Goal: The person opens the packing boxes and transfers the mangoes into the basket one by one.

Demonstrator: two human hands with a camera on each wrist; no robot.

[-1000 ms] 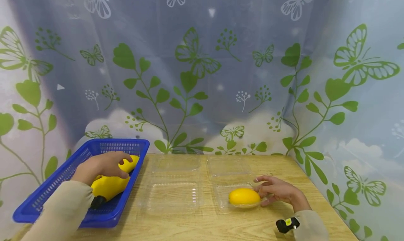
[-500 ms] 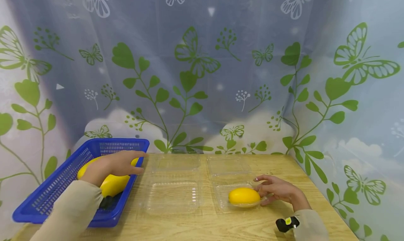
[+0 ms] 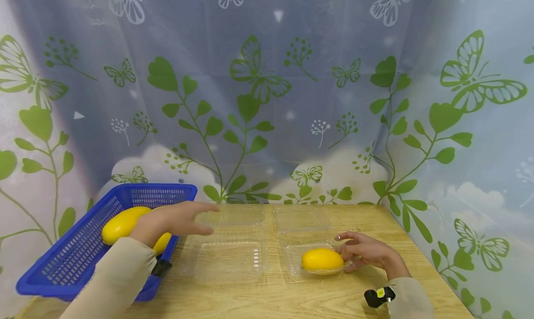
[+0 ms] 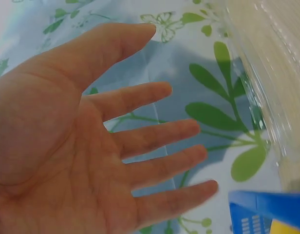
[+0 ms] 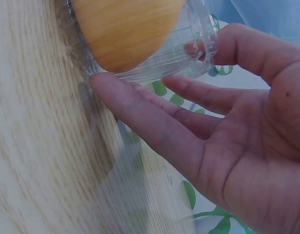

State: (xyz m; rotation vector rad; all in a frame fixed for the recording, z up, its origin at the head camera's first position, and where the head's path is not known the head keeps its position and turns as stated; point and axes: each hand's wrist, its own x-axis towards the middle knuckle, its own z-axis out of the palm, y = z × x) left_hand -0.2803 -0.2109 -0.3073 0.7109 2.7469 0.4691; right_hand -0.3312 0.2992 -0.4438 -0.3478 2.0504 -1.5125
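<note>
My left hand [image 3: 177, 219] is over the right rim of the blue basket [image 3: 29, 284], fingers spread and pointing right. In the left wrist view its palm [image 4: 86, 146] holds nothing. In the basket lies an oval yellow fruit [image 3: 125, 224] like a mango; another yellow fruit [image 3: 162, 244] shows partly under the left wrist. My right hand [image 3: 367, 252] holds the right side of a clear plastic clamshell box [image 3: 292, 258]. In the right wrist view one fingertip [image 5: 193, 48] bends over its rim, others lie outside. A yellow oval fruit [image 3: 322, 259] sits in that box.
A second clear clamshell box [image 3: 227, 261] stands between the basket and the right box. Both lids, the left lid [image 3: 235, 214] and right lid [image 3: 302, 219], lie folded back toward the printed curtain [image 3: 267, 147]. The wooden table [image 3: 267, 303] extends in front.
My left hand has moved right from above the fruits in the basket to its right rim, its fingers now past it. More of the oval fruit shows. The right hand stays at the box.
</note>
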